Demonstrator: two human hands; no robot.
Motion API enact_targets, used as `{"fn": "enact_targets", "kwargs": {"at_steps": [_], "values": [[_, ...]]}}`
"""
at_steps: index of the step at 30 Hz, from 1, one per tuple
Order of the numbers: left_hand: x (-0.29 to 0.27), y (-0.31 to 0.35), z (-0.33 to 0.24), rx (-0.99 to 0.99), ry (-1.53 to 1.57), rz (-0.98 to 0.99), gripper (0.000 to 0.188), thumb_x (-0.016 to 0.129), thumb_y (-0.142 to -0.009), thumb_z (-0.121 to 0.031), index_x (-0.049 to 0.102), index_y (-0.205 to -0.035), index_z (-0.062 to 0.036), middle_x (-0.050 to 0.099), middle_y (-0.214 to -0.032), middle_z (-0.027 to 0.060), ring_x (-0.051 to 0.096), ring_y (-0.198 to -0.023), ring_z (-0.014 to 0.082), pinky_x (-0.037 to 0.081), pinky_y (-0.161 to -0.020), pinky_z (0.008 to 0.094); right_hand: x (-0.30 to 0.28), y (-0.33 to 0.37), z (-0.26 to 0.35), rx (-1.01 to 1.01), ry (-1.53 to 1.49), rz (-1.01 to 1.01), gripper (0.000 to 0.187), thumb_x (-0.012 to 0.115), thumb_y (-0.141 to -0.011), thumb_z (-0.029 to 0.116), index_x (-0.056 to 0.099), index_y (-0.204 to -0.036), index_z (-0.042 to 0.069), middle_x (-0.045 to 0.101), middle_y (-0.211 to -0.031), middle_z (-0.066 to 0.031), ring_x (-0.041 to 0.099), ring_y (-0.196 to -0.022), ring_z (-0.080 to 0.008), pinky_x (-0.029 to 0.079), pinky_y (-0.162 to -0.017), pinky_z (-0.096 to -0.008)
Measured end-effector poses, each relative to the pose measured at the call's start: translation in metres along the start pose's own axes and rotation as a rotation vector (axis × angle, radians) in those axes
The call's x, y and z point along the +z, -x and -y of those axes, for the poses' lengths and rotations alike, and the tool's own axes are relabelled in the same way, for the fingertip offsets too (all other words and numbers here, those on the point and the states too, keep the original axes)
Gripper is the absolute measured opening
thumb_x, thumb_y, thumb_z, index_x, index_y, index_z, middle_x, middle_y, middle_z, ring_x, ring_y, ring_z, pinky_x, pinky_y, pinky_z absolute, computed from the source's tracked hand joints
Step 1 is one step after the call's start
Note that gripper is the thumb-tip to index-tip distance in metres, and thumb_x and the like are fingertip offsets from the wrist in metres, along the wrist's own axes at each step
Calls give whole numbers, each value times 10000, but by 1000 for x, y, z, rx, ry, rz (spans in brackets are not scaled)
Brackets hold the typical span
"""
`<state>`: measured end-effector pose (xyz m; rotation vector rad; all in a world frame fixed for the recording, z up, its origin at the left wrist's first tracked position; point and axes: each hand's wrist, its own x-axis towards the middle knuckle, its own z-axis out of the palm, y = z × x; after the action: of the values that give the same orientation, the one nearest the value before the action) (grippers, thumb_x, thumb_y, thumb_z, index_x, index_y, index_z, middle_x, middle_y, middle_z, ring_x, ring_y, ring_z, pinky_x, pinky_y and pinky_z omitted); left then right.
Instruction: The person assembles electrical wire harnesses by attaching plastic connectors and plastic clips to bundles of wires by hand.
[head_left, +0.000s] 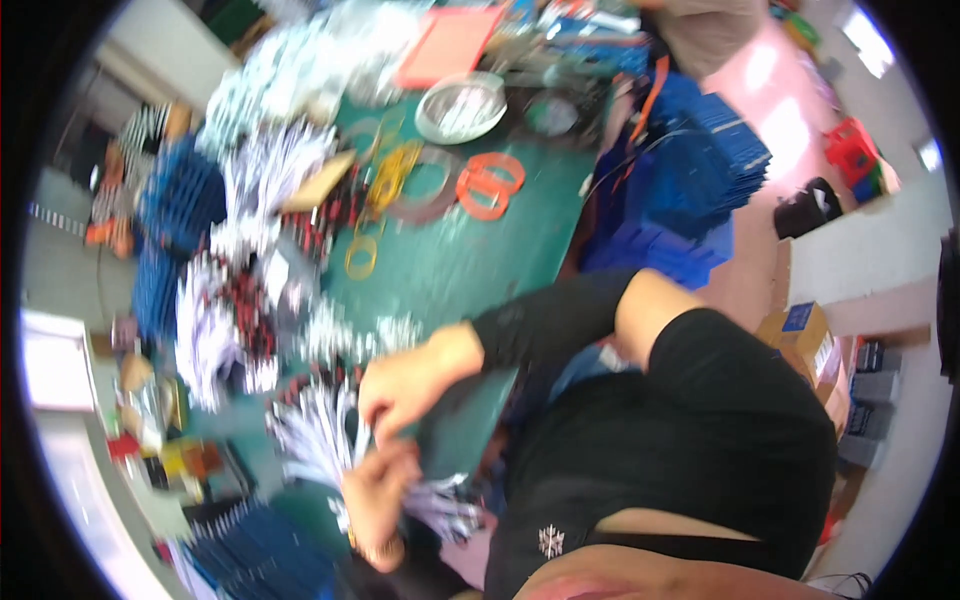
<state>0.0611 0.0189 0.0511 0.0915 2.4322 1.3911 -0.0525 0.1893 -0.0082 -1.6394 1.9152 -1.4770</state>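
Note:
My right hand point(408, 388), its arm in a black sleeve, reaches over the green table with fingers bent down and pressed together. Close below it is my left hand point(372, 492), a gold-coloured bracelet at the wrist, its fingers closed and almost meeting those of the right. What is pinched between them is blurred and too small to name. Under and beside both hands lies a fanned bundle of white strips point(312, 428), some with dark and red ends. A pile of small whitish pieces point(350, 335) lies just beyond my right hand.
On the green table point(440, 250) are orange rings point(490, 186), yellow rings point(395, 172), a white bowl point(460, 108) and more white-strip bundles point(205, 335). Stacked blue crates point(700, 165) stand beyond the table edge. Another person point(125, 165) is at the far left.

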Motion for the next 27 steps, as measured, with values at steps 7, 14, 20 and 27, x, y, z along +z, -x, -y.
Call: {"fn": "enact_targets", "kwargs": {"at_steps": [7, 14, 20, 27], "values": [[11, -27, 34, 248, -476, -559, 95, 598, -761, -38, 614, -848, -3, 606, -761, 159, 592, -653, 303, 470, -611, 343, 10, 16, 31, 393, -264, 143, 236, 642, -781, 219, 628, -872, 1, 605, -631, -144, 597, -560, -290, 471, -544, -354], [39, -32, 19, 117, -924, -498, 223, 679, -741, -165, 543, -852, -29, 583, -801, 132, 571, -752, 317, 445, -610, 390, 62, 35, 62, 221, -63, 221, 229, 660, -744, 220, 602, -753, -1, 589, -635, -153, 585, -601, -332, 466, -558, -398], [31, -40, 18, 128, -930, -345, 193, 653, -752, -140, 514, -772, -7, 583, -791, 177, 597, -728, 332, 461, -590, 403, 93, 44, 74, 121, 7, 237, 221, 642, -756, 243, 601, -788, 29, 582, -674, -137, 590, -644, -326, 477, -579, -403], [37, -43, 29, 326, -779, -467, 154, 614, -761, -68, 494, -807, 16, 535, -769, 176, 518, -754, 358, 407, -667, 429, -25, 23, 11, 245, 414, -368, 84, 623, -754, 134, 638, -748, 52, 600, -731, -133, 590, -684, -293, 470, -611, -368]]}}
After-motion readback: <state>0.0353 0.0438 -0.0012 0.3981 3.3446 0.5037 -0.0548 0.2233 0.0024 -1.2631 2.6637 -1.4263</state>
